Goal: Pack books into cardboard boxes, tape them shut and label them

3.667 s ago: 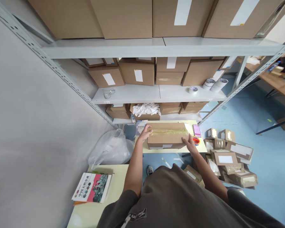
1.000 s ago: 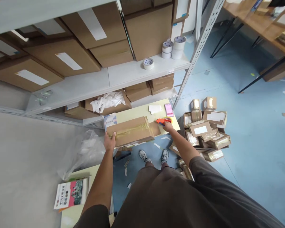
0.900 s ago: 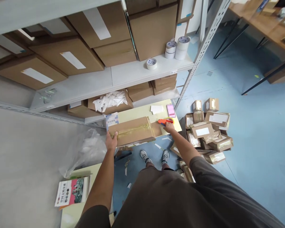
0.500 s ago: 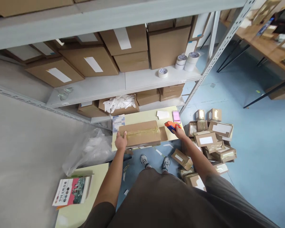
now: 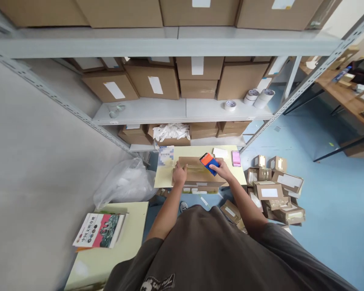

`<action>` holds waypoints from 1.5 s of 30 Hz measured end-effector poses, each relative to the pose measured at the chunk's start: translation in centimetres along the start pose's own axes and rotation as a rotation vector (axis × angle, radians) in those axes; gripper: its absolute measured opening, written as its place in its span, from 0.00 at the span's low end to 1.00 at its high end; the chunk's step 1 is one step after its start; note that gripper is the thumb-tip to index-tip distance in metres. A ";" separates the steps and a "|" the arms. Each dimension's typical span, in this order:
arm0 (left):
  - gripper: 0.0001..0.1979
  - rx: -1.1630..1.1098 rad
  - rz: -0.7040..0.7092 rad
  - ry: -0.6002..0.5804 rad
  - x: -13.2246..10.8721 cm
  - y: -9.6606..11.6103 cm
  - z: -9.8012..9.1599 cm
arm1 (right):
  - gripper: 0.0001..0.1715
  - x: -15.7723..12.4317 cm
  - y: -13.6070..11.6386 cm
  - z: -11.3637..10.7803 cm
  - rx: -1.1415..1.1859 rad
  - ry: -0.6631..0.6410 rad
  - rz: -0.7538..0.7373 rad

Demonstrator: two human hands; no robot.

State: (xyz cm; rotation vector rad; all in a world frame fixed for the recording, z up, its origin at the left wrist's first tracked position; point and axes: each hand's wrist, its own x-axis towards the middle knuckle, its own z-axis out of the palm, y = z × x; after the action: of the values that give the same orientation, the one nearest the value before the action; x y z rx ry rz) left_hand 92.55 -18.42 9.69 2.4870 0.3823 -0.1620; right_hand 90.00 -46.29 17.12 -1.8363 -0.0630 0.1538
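Note:
A long brown cardboard box [image 5: 197, 174] with tape along its top lies on a pale yellow table [image 5: 164, 180]. My left hand [image 5: 180, 174] rests on the box's left end, fingers curled over it. My right hand [image 5: 221, 169] grips an orange and blue tape dispenser [image 5: 209, 163] held over the right part of the box top. A pink pad [image 5: 235, 158], a white slip [image 5: 220, 152] and a printed sheet [image 5: 166, 155] lie on the table around the box.
Grey metal shelving [image 5: 185, 111] behind the table holds labelled cartons and tape rolls [image 5: 255, 97]. A heap of small taped parcels [image 5: 276, 190] covers the blue floor at right. At left sit a clear plastic bag [image 5: 124, 182] and a second table with a magazine [image 5: 99, 230].
My right hand picked the tape dispenser up off the table's right side and carried it left over the box. My left hand stayed on the box's left end. My view swung back to face the shelves.

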 end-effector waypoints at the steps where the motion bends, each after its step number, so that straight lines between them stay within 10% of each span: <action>1: 0.41 -0.019 0.003 0.000 0.0 0.1 -0.1 | 0.33 0.4 -0.1 0.9 0.001 -0.062 0.009; 20: 0.41 -0.116 0.075 -0.011 1.6 1.6 0.6 | 0.34 1.2 5.2 0.9 0.025 -0.040 0.092; 27: 0.26 -0.333 0.088 0.269 0.4 2.3 -0.7 | 0.36 0.5 5.2 0.5 0.063 -0.064 0.057; 35: 0.30 -0.738 -0.261 -0.626 -1.9 5.4 1.1 | 0.38 -0.4 5.1 0.2 0.083 -0.092 -0.018; 45: 0.16 -0.796 -0.081 -0.476 -1.9 6.8 0.4 | 0.34 -1.4 4.9 -1.5 0.307 -0.339 0.071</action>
State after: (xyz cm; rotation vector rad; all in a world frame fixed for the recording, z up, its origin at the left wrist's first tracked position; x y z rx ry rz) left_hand 92.85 -24.33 13.48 1.5870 0.2692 -0.5118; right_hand 88.62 -49.17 12.86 -1.4920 -0.2000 0.4974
